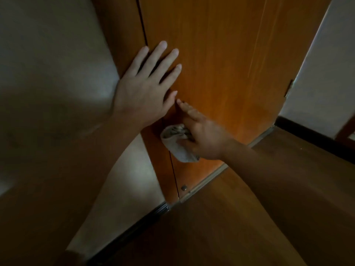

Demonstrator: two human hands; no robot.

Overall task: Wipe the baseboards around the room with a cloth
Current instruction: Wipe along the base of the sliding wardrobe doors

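Bracing: left hand (142, 89) lies flat on the door (230, 54), fingers straight and spread, holding nothing.
Cloth hand: right hand (203, 135) grips the cloth (176, 144), lower fingers curled round it, forefinger stretched out almost to the left thumb.
Cloth: bunched in a pale wad, close against the door face, under the left palm (whether it actually touches the wood, I cannot tell).
Baseboard: a dark strip (134, 226) at the foot of the wall (48, 54), left of the door; a second stretch (307, 134) shows past the door's far edge.
Key relation: the near strip lies well below the cloth and to the left, its long axis following the join of wall and floor (211, 227) up to the door frame; the right hand is the nearer one.
Judgement: no strip is being wiped yet.
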